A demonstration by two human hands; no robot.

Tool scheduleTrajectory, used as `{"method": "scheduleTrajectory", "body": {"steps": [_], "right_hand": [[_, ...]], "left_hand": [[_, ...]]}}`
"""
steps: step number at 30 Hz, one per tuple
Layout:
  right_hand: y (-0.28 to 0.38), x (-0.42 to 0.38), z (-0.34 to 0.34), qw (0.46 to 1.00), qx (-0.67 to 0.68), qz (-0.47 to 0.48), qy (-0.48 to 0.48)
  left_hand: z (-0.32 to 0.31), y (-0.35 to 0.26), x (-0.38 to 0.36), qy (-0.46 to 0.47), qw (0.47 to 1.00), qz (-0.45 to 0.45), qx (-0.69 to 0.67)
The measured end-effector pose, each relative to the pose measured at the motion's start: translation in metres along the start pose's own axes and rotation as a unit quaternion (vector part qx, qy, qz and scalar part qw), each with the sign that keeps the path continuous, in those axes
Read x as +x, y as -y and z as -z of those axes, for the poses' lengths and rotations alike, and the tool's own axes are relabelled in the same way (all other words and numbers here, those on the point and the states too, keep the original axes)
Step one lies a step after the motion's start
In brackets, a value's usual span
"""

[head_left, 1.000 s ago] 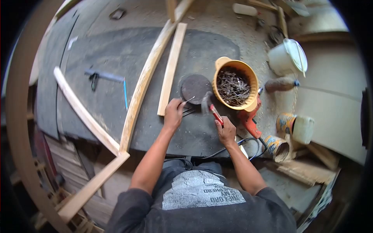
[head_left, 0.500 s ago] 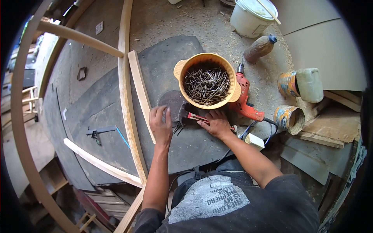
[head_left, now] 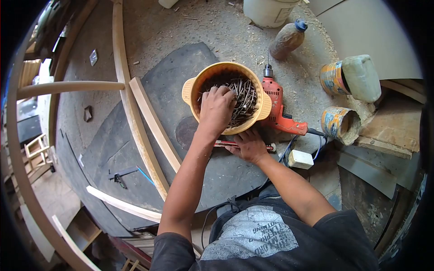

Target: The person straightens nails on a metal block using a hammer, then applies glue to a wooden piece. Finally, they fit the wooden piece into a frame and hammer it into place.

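Observation:
My left hand (head_left: pixel 217 106) is inside the yellow two-handled bowl (head_left: pixel 188 91), its bent fingers down among the nails (head_left: pixel 246 97); the fingertips are hidden. Below the bowl's near side, my right hand (head_left: pixel 249 145) lies closed over the red handle of a hammer (head_left: pixel 222 143), with its fingers close to the bowl. The hammer's head is mostly covered by my left forearm. A dark round disc (head_left: pixel 184 132) lies left of the hammer, partly hidden by the same forearm.
A red drill (head_left: pixel 278 108) lies right of the bowl, its cord running past a white block (head_left: pixel 300 159). Farther right are two cans (head_left: pixel 333 122) and a plastic jug (head_left: pixel 361 77). A bottle (head_left: pixel 288 39) stands behind. Wooden strips (head_left: pixel 153 122) and a curved frame (head_left: pixel 131 104) lie left.
My left hand has moved from beside the hammer head up into the bowl of nails. My right hand stays at the hammer handle. The view has shifted slightly.

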State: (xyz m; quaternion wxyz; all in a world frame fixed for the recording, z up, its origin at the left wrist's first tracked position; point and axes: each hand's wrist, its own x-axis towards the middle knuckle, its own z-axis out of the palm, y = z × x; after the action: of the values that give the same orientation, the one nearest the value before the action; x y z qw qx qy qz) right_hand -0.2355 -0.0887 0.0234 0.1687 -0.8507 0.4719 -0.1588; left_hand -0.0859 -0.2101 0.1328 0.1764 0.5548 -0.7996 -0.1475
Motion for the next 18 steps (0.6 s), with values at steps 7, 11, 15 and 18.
{"method": "scheduleTrajectory", "body": {"steps": [7, 11, 15, 18], "right_hand": [[-0.002, -0.002, -0.004, 1.000, 0.010, 0.001, -0.022], [0.000, -0.002, 0.000, 0.999, 0.001, -0.003, -0.040], [-0.001, -0.002, -0.001, 1.000, 0.007, -0.010, 0.002], [-0.002, -0.002, -0.002, 1.000, 0.009, -0.010, 0.017]], "left_hand": [[-0.002, 0.011, 0.000, -0.104, 0.989, 0.053, -0.087], [0.012, 0.019, -0.013, -0.172, 0.874, 0.244, -0.383], [0.031, 0.020, -0.019, -0.216, 0.755, 0.285, -0.549], [0.033, 0.021, -0.022, -0.217, 0.717, 0.279, -0.600]]}}
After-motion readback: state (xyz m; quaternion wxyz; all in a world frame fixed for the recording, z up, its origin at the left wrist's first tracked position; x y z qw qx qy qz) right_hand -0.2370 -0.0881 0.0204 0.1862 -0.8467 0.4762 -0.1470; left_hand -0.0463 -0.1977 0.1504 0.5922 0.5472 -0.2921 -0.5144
